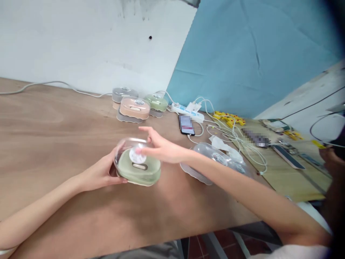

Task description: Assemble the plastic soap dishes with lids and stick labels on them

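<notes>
In the head view, a pale green oval box (140, 172) with a slot in its top sits under a clear rounded cover, tilted a little above the wooden table. My left hand (104, 172) is closed around the box's left side, its thumb along the lower edge. On top of the clear cover is a round white sticker (134, 155). The thumb of my right hand (159, 148) lies against that sticker. Its index finger points out to the left, apart from the thumb, and this hand grips nothing that I can see.
Behind stand similar covered boxes: pink (134, 108), grey (124, 94) and green (156, 102). More clear-covered boxes (215, 158) lie beneath my right forearm. A phone (186, 125), a power strip (188, 112) and tangled white cables (237, 138) are at the right. Another person's hand (331, 158) shows at the far right.
</notes>
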`<state>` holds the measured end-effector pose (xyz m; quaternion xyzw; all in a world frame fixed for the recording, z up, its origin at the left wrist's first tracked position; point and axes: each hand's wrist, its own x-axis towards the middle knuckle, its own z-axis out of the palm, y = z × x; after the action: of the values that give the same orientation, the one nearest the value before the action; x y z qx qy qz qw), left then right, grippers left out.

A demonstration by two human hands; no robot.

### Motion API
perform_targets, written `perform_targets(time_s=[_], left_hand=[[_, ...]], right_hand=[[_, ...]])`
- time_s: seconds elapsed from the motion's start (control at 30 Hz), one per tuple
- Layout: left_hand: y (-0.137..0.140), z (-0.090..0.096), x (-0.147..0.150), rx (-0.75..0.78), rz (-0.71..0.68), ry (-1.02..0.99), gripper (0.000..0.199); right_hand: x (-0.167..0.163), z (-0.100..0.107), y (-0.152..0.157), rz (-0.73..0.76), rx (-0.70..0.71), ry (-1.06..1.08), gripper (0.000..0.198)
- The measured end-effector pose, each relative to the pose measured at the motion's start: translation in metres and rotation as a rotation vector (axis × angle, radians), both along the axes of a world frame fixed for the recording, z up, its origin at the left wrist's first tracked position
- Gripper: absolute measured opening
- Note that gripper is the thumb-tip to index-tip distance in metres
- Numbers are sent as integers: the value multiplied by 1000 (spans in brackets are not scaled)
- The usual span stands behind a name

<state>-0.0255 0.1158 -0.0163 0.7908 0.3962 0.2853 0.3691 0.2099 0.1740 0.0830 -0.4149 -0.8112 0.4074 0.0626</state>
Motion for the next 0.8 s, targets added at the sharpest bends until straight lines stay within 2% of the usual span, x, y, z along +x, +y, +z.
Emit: perform_targets(time_s=[0.07, 0.17, 0.27, 0.33, 0.47, 0.6, 0.67, 0.73, 0.8], left_hand=[[-2, -4, 3, -30, -32, -26, 104], [-1, -7, 2, -24, -48, 2, 97], [-1, -8, 0, 74, 25, 104, 89], [-1, -6, 0, 118, 56, 168, 88], [-1, -3, 2, 129, 69, 227, 92], [1, -1, 5, 130, 80, 256, 81], [0, 0, 6, 100, 90, 254, 77], [0, 0, 7, 39, 133, 237, 86], [-1, 0, 9, -27, 183, 224, 99]], right_hand=[[-1, -9, -14, 45, 46, -146, 75], [0, -19, -31, 101, 202, -271, 51], [5, -28, -37, 137, 317, -210, 48], [8, -37, -34, 125, 324, -129, 44], [10, -57, -25, 6, 290, 30, 41], [4, -62, -29, -53, 361, -19, 42], [0, -59, -34, -32, 386, -89, 51], [-3, -55, -37, 12, 408, -160, 72], [-7, -53, -37, 50, 447, -215, 86]])
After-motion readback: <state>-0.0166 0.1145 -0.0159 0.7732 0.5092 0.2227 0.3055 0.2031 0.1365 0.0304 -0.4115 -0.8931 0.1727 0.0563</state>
